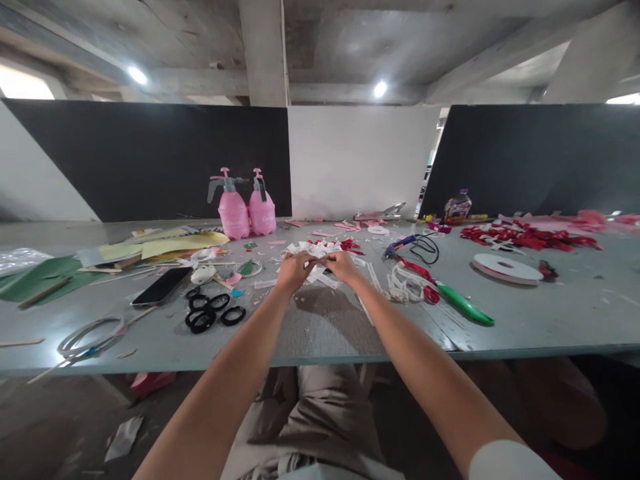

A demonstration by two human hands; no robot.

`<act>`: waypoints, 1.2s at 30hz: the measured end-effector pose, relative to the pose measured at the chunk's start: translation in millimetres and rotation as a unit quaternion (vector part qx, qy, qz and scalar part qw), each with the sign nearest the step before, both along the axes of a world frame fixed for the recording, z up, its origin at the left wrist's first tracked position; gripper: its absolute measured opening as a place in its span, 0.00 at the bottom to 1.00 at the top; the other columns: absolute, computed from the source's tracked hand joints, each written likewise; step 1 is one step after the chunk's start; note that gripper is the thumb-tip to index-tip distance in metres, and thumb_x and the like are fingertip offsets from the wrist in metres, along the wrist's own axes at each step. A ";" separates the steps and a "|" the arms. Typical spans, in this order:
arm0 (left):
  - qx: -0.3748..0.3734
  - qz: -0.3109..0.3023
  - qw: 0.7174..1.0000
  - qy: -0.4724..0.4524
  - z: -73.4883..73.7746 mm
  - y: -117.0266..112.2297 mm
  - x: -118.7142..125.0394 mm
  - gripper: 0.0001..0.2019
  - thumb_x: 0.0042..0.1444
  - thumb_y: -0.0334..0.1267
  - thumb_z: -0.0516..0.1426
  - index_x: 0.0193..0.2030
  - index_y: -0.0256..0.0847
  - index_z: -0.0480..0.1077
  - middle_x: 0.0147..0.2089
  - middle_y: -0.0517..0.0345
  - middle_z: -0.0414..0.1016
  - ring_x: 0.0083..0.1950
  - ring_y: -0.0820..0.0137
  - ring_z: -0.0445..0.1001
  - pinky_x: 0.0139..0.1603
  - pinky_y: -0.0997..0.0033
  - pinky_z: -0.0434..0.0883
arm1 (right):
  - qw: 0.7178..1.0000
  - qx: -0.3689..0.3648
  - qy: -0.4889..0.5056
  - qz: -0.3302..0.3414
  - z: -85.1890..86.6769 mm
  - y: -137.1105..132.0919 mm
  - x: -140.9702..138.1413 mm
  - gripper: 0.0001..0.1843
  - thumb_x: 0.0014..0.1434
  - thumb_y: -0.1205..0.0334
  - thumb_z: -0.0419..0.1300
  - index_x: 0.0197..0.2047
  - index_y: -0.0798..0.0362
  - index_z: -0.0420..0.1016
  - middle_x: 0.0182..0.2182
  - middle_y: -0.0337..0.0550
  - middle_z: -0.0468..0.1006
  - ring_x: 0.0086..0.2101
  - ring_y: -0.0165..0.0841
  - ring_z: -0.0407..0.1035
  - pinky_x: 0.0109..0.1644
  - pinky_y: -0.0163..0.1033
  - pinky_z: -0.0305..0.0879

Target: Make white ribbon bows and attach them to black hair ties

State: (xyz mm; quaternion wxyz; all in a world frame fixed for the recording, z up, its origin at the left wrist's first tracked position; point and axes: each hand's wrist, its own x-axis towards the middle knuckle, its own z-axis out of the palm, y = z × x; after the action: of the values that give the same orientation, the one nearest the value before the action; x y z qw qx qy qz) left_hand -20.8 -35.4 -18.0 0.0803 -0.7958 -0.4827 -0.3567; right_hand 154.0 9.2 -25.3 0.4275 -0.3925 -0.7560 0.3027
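My left hand [299, 270] and my right hand [341, 265] meet over the middle of the table, their fingertips nearly touching. Both are closed in a pinch on a short piece of white ribbon, mostly covered by the fingers. Beneath and behind them spreads a pile of cut white ribbon pieces [327, 279], with some red pieces [353, 246] at its far right side. Longer white ribbon loops [407, 283] lie right of my right hand, beside a blue glue gun [400, 246] with a black cord.
Black rings [202, 319] and a phone [163, 287] lie to the left. Two pink spray bottles [234, 215] stand behind. A green tapered object [465, 303], a white ribbon spool [507, 268] and red ribbon bows [530, 236] are on the right. The table's front edge [320, 361] runs below my forearms.
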 end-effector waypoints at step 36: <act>-0.007 0.039 0.999 0.019 -1.6 1.1 1.4 0.10 0.59 0.40 0.53 0.41 0.45 0.76 0.39 0.58 0.78 0.36 0.71 0.72 0.49 0.67 0.59 | 0.999 -0.028 0.022 -0.040 -0.7 -11.6 -12.1 0.14 0.50 0.57 0.59 0.28 0.59 0.80 0.18 0.38 0.70 0.22 0.27 0.58 0.27 0.33 0.50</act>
State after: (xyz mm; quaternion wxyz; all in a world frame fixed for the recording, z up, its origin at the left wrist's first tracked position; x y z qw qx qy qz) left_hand -19.5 -34.2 -19.6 0.0982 -0.7838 -0.5137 -0.3347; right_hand 141.9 -2.5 -26.0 0.4441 -0.4277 -0.7215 0.3152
